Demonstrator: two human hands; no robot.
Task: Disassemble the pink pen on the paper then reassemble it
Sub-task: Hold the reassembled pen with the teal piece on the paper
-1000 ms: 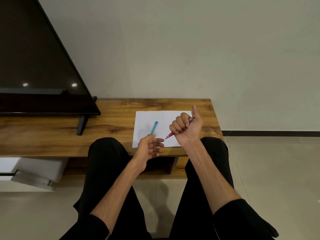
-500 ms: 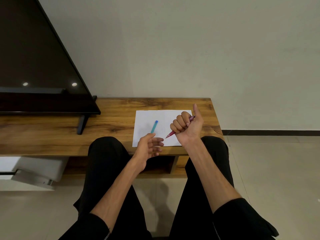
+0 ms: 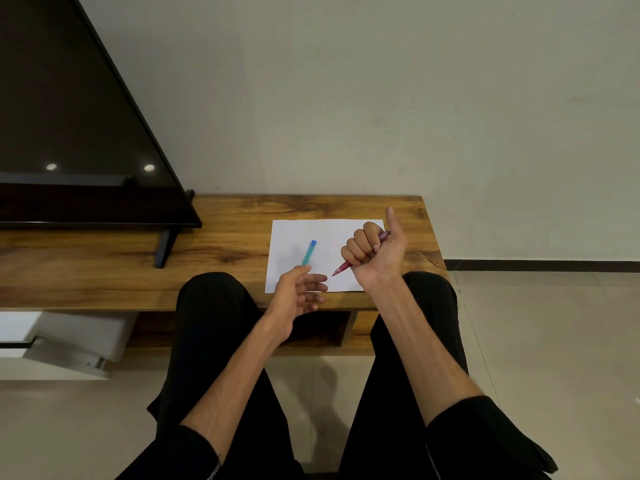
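Note:
My right hand is fisted around the pink pen, thumb pointing up. The pen's pointed tip sticks out below the fist toward the lower left, and its back end shows by the thumb. The fist hovers over the right part of the white paper on the wooden bench. My left hand hangs over the paper's near edge, fingers loosely spread and holding nothing, a short way from the pen tip. A teal pen with a blue cap lies on the paper just beyond my left fingers.
The wooden bench runs along a plain wall, with a large dark TV on a stand at the left. My knees in black trousers sit against the bench front. A white box rests on the floor at the lower left.
My right fist with the pink pen has risen slightly. The left hand has barely shifted and the teal pen lies still.

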